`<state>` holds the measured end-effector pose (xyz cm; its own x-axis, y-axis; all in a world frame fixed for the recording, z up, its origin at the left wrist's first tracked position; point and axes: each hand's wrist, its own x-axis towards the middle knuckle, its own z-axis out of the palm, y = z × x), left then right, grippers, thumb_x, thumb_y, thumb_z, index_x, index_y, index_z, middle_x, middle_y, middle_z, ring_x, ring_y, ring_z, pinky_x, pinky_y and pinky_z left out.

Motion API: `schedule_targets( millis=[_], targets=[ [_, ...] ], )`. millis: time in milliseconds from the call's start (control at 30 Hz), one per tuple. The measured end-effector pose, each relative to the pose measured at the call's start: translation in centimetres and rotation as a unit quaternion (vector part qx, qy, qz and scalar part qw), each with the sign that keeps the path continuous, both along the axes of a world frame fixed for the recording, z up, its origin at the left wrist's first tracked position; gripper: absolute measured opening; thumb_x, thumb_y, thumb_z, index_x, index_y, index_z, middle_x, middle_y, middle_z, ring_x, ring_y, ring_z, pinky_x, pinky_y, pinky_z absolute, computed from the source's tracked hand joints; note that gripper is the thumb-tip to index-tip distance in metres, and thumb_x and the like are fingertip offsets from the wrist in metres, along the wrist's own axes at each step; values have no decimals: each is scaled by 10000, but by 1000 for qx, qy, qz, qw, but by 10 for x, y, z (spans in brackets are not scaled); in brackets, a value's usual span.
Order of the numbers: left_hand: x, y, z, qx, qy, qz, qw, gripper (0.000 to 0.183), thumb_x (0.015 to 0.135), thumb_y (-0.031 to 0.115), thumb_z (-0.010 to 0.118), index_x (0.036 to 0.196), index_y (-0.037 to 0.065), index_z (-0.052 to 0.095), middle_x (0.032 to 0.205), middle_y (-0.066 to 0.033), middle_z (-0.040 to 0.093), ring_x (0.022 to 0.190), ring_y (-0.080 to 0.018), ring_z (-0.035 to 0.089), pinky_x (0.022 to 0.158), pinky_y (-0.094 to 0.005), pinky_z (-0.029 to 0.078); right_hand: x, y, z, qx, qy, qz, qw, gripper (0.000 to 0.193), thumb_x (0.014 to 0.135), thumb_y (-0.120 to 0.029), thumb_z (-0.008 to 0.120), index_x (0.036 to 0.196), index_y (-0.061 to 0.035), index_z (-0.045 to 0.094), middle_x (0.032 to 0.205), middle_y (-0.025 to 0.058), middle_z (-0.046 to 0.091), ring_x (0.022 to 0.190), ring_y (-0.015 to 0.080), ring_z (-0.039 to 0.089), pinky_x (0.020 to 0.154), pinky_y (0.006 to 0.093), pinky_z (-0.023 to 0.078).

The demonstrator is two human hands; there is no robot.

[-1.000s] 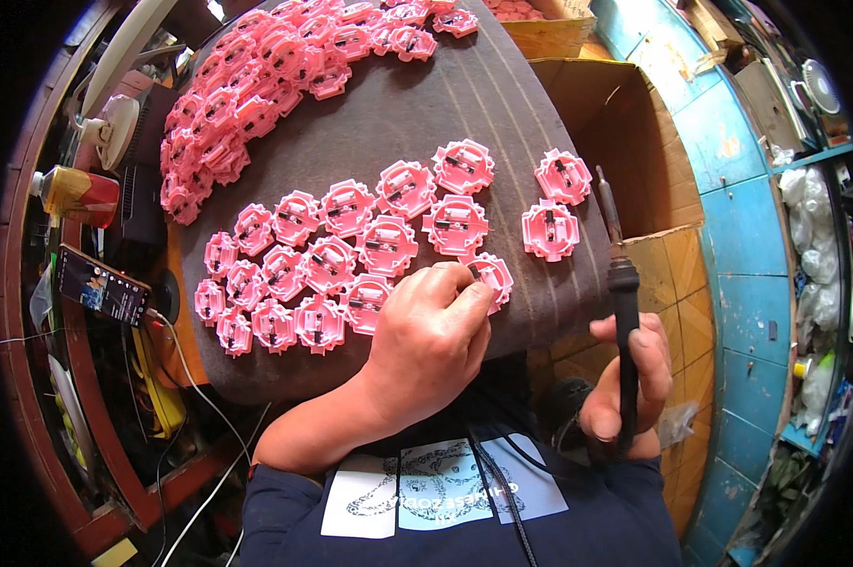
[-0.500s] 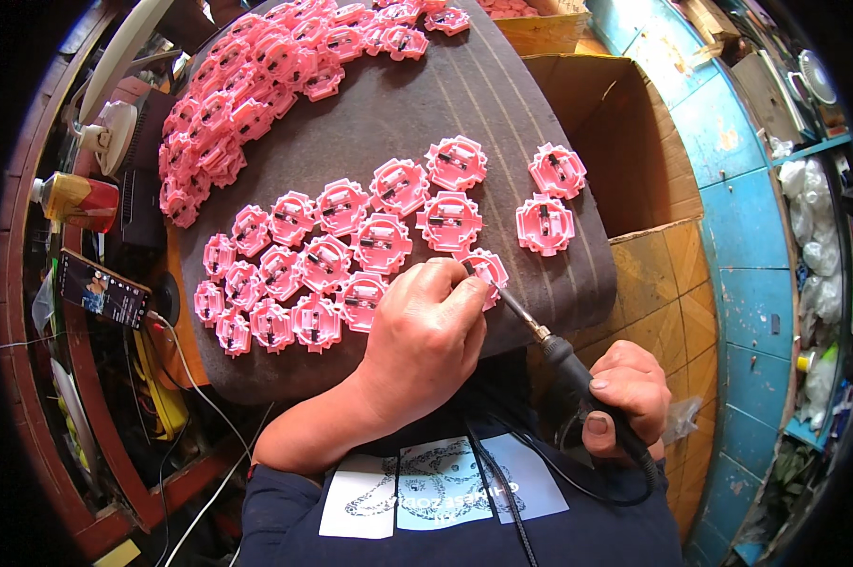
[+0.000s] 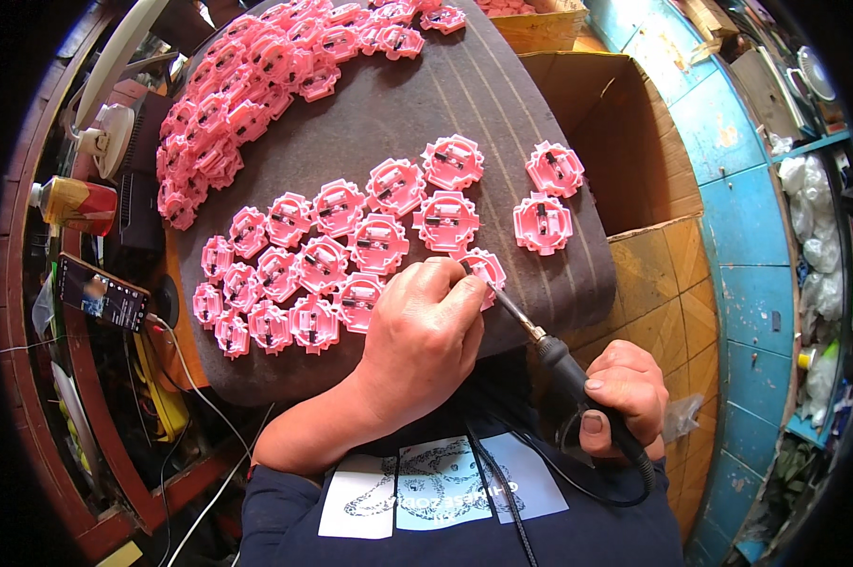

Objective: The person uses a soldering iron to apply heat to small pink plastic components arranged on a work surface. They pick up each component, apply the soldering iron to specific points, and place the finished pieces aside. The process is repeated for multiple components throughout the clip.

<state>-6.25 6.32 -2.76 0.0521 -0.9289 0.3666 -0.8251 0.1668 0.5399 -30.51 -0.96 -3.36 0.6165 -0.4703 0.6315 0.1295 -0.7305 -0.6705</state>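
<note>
My right hand (image 3: 627,397) grips the dark handle of a soldering iron (image 3: 568,367), its metal shaft pointing up and left. The iron's tip reaches a pink plastic housing (image 3: 490,268) at the near side of the dark board. My left hand (image 3: 426,317) is closed in a pinch at that same housing and partly covers it. A small dark bit shows at its fingertips, too small to name. Rows of similar pink housings (image 3: 379,244) with small black and white parts inside lie left of and beyond the hand. Two more housings (image 3: 543,224) sit apart on the right.
A large heap of pink housings (image 3: 247,94) covers the board's far left. An open cardboard box (image 3: 634,142) stands beyond its right edge. On the left are a phone (image 3: 101,295) with a white cable and a bottle (image 3: 79,203). The iron's cord (image 3: 625,499) loops near my body.
The view has shifted very slightly. Both hands, the soldering iron and the pink housings keep nearly the same places.
</note>
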Motion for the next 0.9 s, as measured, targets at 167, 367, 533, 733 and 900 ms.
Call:
schedule_targets(
  millis=[167,367,533,733,900],
  targets=[
    [0,0,-1,3,-3,1,1000,227,801,-39,749,1007,16,672,1002,-143,636,884,-340,659,778,-433,542,-1,0,-1,0,-1,-1,1000,285,926,-159,732,1130,-31,579,706,86,634,571,256,594,550,385,465],
    [0,0,-2,-2,-3,5,1000,207,810,-39,745,993,15,666,988,-139,639,869,-337,660,771,-433,542,-3,3,-7,13,-32,-32,999,296,967,-199,725,1154,-28,572,739,84,635,589,244,604,552,382,470],
    [0,-1,-1,-1,0,2,1000,195,813,-39,745,983,12,662,977,-138,640,860,-337,661,764,-435,543,0,1,-16,7,-57,-91,994,312,1014,-164,697,1257,-19,565,818,106,679,623,230,638,583,365,520],
    [-1,0,-1,-2,-3,7,1000,205,809,-40,749,991,13,668,987,-140,640,863,-338,660,762,-436,542,21,-7,-27,-6,-27,-83,996,273,997,13,665,1267,0,623,863,127,719,675,234,684,617,362,560],
    [-1,0,0,3,-1,7,1000,204,817,-38,748,1001,12,676,995,-144,641,866,-340,661,762,-436,541,41,-10,-37,-35,-16,-89,995,347,921,10,754,1236,5,607,968,181,733,782,302,729,722,414,599]
  ],
)
